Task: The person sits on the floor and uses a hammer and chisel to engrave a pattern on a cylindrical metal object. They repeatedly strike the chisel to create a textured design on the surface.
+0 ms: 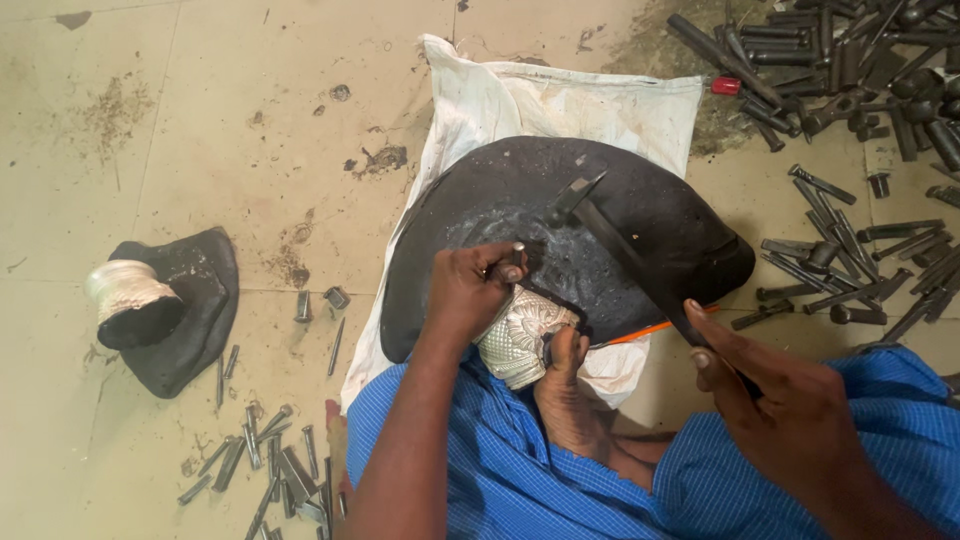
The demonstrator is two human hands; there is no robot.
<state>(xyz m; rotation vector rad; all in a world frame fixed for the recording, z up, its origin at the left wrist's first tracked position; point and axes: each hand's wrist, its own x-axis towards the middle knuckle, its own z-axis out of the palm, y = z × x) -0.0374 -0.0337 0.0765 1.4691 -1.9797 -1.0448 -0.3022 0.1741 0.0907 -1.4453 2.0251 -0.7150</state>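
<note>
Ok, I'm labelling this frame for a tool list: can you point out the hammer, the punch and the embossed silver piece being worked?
hammer (575, 195): head view, on its dark metal head.
punch (514, 256): head view, on its top end above the left hand (462, 295).
embossed silver piece (520, 335): head view, on its patterned side.

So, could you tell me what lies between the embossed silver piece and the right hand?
In the head view, the person's bare foot steadying the silver piece and an orange stick lie before the right hand.

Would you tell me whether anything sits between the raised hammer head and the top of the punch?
Nothing visible does: the hammer in the right hand hangs over bare black block, beside the punch that the left hand steadies.
</note>
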